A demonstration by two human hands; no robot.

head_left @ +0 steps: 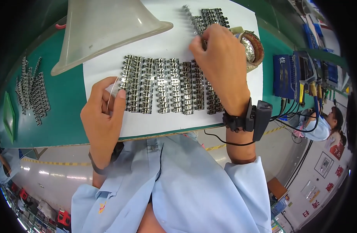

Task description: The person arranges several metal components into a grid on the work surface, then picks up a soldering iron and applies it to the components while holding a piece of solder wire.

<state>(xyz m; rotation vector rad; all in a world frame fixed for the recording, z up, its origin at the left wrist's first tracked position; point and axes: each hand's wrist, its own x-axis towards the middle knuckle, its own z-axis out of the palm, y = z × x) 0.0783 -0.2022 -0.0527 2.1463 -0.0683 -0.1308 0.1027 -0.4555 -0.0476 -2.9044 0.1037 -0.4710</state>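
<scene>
Strips of small shiny metal parts lie side by side in a row on a white sheet. My left hand is at the row's left end, fingers curled and closed round a thin, pale, wire-like strand. Its thumb tip is close to the leftmost strip. Over the row's right part, my right hand is closed in a pinch. A metal strip, smeared by motion, sticks out past its fingertips. Just beyond the hand lie more metal strips. The right hand hides part of the row.
A translucent funnel-like hood stands at the back left. Tape rolls sit right of my right hand. On the green mat, more strips lie left, beside a green tray-like piece. A blue cabled box stands right.
</scene>
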